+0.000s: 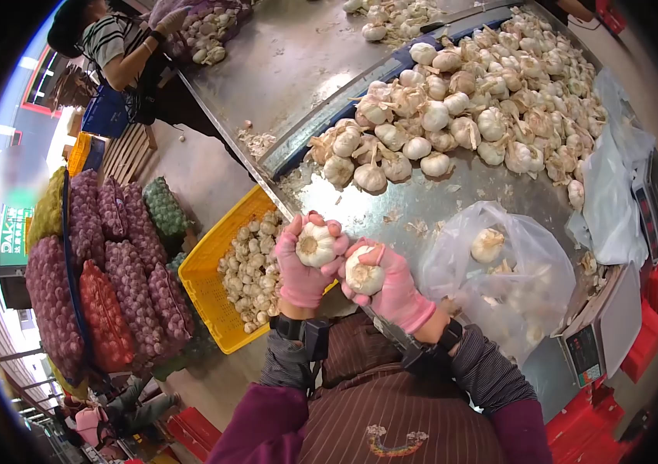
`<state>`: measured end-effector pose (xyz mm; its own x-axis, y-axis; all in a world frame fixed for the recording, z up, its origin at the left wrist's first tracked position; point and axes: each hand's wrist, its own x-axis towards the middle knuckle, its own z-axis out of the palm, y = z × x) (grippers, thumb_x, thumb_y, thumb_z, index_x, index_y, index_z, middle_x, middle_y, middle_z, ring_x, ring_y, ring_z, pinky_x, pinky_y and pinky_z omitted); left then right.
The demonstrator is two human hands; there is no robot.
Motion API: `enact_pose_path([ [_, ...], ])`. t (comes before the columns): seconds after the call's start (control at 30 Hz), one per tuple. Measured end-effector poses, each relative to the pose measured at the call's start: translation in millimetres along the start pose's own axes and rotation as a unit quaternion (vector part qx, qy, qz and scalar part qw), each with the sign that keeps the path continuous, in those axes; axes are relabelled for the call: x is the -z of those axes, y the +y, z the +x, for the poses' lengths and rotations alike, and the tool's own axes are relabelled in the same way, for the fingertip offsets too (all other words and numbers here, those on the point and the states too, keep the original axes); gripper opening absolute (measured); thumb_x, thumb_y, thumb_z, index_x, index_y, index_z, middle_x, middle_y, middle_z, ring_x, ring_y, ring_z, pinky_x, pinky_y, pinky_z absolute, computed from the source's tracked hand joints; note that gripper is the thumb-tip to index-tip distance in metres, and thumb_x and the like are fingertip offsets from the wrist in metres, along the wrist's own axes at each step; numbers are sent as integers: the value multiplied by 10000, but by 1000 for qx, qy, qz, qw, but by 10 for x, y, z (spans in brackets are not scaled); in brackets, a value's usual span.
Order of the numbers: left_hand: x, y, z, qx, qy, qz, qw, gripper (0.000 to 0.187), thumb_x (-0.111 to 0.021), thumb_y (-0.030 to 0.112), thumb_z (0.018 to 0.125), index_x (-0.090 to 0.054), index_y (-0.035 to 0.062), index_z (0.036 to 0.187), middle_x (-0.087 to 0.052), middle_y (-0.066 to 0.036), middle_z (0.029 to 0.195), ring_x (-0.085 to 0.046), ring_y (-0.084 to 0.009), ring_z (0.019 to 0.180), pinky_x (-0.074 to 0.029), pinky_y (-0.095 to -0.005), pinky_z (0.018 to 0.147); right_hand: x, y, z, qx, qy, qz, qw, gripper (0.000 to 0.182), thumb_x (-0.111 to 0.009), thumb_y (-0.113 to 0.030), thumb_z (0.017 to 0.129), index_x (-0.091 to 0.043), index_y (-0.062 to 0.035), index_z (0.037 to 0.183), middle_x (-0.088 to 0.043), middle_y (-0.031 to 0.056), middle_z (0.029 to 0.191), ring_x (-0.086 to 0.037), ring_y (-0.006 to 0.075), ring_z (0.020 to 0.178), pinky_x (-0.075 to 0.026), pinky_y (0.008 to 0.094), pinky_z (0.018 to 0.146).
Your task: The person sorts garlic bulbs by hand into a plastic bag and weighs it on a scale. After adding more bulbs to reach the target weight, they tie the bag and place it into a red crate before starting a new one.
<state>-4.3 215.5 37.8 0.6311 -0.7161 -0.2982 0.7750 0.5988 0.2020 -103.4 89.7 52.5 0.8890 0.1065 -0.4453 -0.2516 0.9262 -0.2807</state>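
Note:
My left hand (pixel 303 267), in a pink fingerless glove, is closed around a garlic bulb (pixel 316 245) with its root end showing. Close beside it, my right hand (pixel 392 288) in a matching glove grips another garlic bulb (pixel 364 271). Both hands are in front of my striped apron, at the near edge of the metal table (pixel 329 203). A big heap of garlic bulbs (pixel 491 116) covers the far right of the table. Right of my hands lies a clear plastic bag (pixel 441 263) with several bulbs inside.
A yellow crate (pixel 207 280) of garlic stands at left below the table. Full mesh sacks (pixel 128 286) are stacked farther left. Digital scales (pixel 588 352) sit at right near a plastic bag (pixel 615 170). Another person (pixel 116 50) handles a mesh sack (pixel 209 31) at upper left.

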Motion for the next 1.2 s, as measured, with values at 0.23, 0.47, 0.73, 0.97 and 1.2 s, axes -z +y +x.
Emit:
enact_pose_path([
  [0.23, -292, -171, -104, -7, 75, 240, 968, 311, -395, 322, 967, -517, 41, 914, -587, -157, 868, -554, -198, 621, -421, -244, 431, 105, -3, -455, -56, 8, -210, 976, 242, -528, -198, 819, -527, -7, 968, -602, 143, 829, -594, 184, 586, -436, 247, 414],
  [0.47, -258, -24, -304, -428, -57, 756, 492, 317, -655, 26, 747, -415, 56, 952, -602, -155, 966, -584, -201, 768, -470, -299, 633, 310, 181, -626, -136, -5, -174, 975, 225, -566, -174, 828, -524, -10, 976, -590, 113, 805, -582, 182, 595, -447, 262, 452],
  [0.73, 474, 1070, -1358, -299, 281, 908, 85, 441, -694, 122, 756, -534, 11, 1152, -535, -209, 1205, -467, -362, 1178, -379, -434, 1005, 528, 269, -809, -58, -87, -339, 935, 340, -595, -73, 811, -485, -39, 1131, -592, 78, 904, -604, 143, 716, -522, 263, 559],
  [0.97, -358, -693, -312, -232, -69, 805, 541, 220, -635, 26, 783, -620, 9, 1001, -619, -145, 1112, -591, -274, 1053, -489, -358, 844, 1087, -224, -1489, 186, 122, -1, 975, 636, -565, -296, 796, -353, -26, 1331, -610, 156, 921, -628, 231, 682, -501, 313, 496],
  [1.2, -609, -2505, 448, 1, -403, 883, 239, 285, -642, 193, 776, -562, 58, 1015, -579, -178, 956, -568, -340, 965, -478, -412, 849, 2093, -926, -2158, 451, 588, -496, 453, 587, -597, -104, 812, -407, -52, 1365, -601, 157, 1070, -623, 306, 882, -530, 391, 779],
])
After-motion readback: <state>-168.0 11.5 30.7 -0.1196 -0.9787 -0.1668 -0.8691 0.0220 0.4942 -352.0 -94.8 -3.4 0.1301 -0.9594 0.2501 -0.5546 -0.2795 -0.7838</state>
